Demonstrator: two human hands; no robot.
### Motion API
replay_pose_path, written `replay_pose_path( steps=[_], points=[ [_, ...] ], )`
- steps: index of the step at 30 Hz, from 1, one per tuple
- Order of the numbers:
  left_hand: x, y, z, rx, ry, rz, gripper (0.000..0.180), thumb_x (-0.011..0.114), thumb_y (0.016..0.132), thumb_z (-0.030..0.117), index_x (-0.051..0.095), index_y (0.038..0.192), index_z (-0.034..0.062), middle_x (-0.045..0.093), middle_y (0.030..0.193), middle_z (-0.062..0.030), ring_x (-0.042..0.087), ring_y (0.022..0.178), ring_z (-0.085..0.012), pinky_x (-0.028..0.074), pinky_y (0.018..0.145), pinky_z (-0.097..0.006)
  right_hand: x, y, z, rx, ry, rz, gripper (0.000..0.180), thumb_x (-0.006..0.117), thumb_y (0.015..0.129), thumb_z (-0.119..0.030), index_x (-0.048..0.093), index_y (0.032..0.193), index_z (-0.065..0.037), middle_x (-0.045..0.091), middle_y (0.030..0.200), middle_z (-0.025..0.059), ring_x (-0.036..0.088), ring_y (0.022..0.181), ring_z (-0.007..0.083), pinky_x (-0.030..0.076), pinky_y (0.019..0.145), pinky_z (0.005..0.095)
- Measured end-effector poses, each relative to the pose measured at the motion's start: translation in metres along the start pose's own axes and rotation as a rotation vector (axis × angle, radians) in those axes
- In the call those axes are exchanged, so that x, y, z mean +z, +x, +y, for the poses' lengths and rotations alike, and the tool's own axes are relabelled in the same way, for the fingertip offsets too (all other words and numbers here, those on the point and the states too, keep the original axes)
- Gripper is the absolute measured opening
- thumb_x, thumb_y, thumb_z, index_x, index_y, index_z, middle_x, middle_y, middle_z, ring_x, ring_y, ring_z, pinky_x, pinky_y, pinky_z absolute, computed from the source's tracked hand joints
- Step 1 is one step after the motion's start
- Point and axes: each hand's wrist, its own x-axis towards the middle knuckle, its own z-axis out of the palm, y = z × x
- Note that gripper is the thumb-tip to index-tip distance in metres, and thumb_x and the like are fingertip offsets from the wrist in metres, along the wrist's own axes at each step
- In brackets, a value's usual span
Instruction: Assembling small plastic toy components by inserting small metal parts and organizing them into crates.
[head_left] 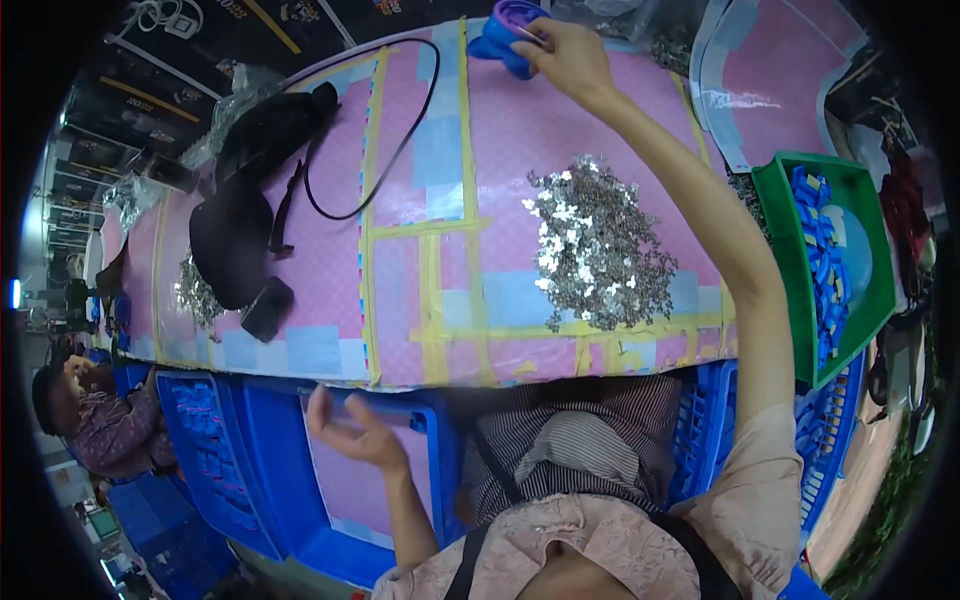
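My right arm stretches to the far edge of the table, where my right hand [570, 60] grips a blue and purple rounded thing [507, 40] by its side. Its exact kind I cannot make out; it looks hollow, with a purple inside. My left hand [357, 432] is over a blue plastic bin [440, 450] at the table's near edge, fingers spread and nothing in them. On the pink, taped table top [560, 110] a heap of small shiny silver metal pieces [600, 245] lies between my arms.
At left on the table lie a black bag-like bundle [235, 235] and a looped black cable [428, 120], with a smaller metal heap [198, 290] beyond. A green tray [870, 310] of blue pieces stands at right. Another person [115, 435] sits at far left beside blue bins [205, 440].
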Motion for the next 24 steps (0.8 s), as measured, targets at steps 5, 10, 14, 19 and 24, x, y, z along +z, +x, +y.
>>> replay_pose_path(
  steps=[5, 10, 14, 19, 24],
  points=[
    [0.068, 0.017, 0.117, 0.401, -0.055, -0.28, 0.087, 0.077, 0.079, 0.033, 0.031, 0.141, -0.0081, 0.04, 0.139, -0.0262, 0.039, 0.129, -0.0404, 0.029, 0.109, -0.049, -0.085, -0.13, -0.127, 0.086, 0.404, -0.266, 0.028, 0.077, 0.082, -0.016, 0.069, 0.104, -0.001, 0.066, 0.064, 0.0069, 0.064, 0.06, 0.0075, 0.046, 0.053, 0.0228],
    [0.098, 0.005, 0.149, 0.462, 0.145, -0.313, 0.103, 0.085, 0.069, 0.034, 0.028, 0.144, -0.0063, 0.047, 0.132, -0.0245, 0.049, 0.121, -0.0392, 0.038, 0.104, -0.05, -0.139, -0.215, -0.189, 0.22, 0.461, -0.446, 0.036, 0.075, 0.082, -0.009, 0.067, 0.116, -0.004, 0.065, 0.073, 0.0098, 0.059, 0.062, 0.0136, 0.047, 0.057, 0.0285],
    [0.078, 0.005, 0.142, -0.672, -1.023, -1.041, 0.085, 0.079, 0.075, 0.025, 0.036, 0.143, -0.0013, 0.054, 0.129, -0.0212, 0.06, 0.115, -0.0291, 0.049, 0.098, -0.044, -0.158, -0.239, -0.169, 0.14, 0.425, -0.156, 0.045, 0.069, 0.082, -0.006, 0.064, 0.126, -0.01, 0.061, 0.092, 0.0125, 0.057, 0.077, 0.0209, 0.047, 0.069, 0.032],
    [0.063, -0.03, 0.139, -1.243, -1.507, -1.231, 0.086, 0.069, 0.082, 0.047, 0.035, 0.142, -0.0043, 0.055, 0.128, -0.0264, 0.062, 0.109, -0.0417, 0.048, 0.099, -0.054, -0.161, -0.271, -0.151, -0.036, -0.016, -0.192, 0.053, 0.063, 0.079, -0.001, 0.065, 0.129, -0.021, 0.055, 0.099, 0.0095, 0.055, 0.088, 0.0266, 0.041, 0.079, 0.0378],
    [0.063, -0.042, 0.141, -1.289, -1.439, -1.26, 0.088, 0.068, 0.082, 0.051, 0.035, 0.142, -0.0046, 0.055, 0.128, -0.0274, 0.062, 0.108, -0.0434, 0.048, 0.097, -0.056, -0.168, -0.282, -0.145, -0.208, -0.306, -0.046, 0.054, 0.066, 0.073, -0.003, 0.069, 0.122, -0.024, 0.057, 0.094, 0.0029, 0.055, 0.087, 0.0206, 0.037, 0.076, 0.0362]
  ],
)
